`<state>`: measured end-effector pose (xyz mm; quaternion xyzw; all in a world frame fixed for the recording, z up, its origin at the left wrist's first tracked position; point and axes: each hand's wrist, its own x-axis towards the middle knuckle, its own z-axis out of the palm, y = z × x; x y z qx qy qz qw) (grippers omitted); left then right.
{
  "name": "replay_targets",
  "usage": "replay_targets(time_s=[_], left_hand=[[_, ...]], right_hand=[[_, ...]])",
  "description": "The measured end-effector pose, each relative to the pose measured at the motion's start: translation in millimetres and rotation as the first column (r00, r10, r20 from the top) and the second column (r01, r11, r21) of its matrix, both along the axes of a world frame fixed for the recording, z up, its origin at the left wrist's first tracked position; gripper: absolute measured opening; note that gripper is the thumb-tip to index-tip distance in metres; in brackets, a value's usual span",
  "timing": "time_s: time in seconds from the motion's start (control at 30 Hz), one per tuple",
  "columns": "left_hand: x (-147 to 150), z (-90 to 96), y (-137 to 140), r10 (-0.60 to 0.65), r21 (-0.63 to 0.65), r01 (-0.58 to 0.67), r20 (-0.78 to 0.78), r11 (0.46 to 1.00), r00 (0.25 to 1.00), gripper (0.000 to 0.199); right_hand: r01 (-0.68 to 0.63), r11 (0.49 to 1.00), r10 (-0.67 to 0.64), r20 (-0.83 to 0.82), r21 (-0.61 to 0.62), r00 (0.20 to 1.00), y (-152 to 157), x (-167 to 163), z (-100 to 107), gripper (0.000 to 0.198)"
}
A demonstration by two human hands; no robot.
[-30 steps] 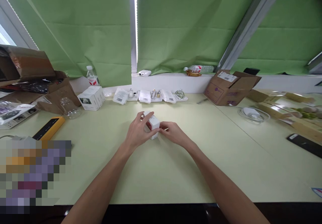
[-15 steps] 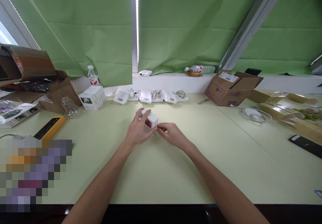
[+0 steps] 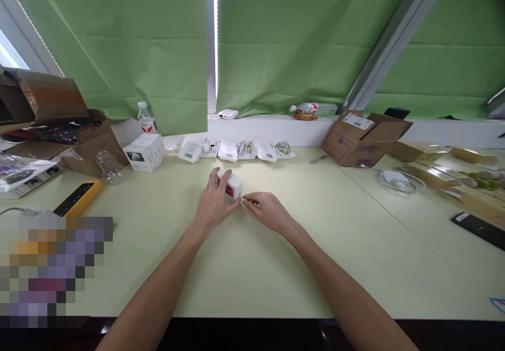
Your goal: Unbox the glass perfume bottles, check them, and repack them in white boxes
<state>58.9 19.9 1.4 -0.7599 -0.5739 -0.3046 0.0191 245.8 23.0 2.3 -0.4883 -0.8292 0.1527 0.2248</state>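
A small white box [image 3: 235, 182] with a dark red picture on its side is tilted in my left hand [image 3: 213, 201]. The fingers lie over its top and far side, and the thumb presses near its lower right corner. My right hand [image 3: 268, 211] is beside that corner with thumb and forefinger pinched together. Whatever those fingertips hold, if anything, is too small to make out. Beyond the hands, several perfume bottles [image 3: 283, 148] rest in white trays along the wall, with white barcoded packs [image 3: 229, 150] between them.
White boxes [image 3: 145, 152] and a plastic bottle [image 3: 147, 118] stand at the back left. A yellow power strip [image 3: 82, 199] lies nearer. Rightward are an open cardboard box [image 3: 361, 138], a coiled white cable [image 3: 399, 181] and a black phone [image 3: 479, 229].
The white box has moved slightly left in my left hand. My right hand has shifted a little left with it, its fingertips still pinched near the box's corner.
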Motion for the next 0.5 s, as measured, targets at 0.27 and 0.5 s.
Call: replay_targets(time_s=[0.27, 0.5], left_hand=[[-7.1, -0.3, 6.0, 0.129, -0.027, -0.128, 0.024, 0.991, 0.991, 0.071], [-16.8, -0.8, 11.7, 0.216, -0.012, -0.216, 0.054, 0.976, 0.975, 0.070]], right_hand=[[0.033, 0.999, -0.033, -0.002, -0.003, 0.999, 4.1, 4.1, -5.7, 0.031], [0.033, 0.999, -0.033, -0.010, -0.014, 0.999, 2.3, 3.7, -3.1, 0.030]])
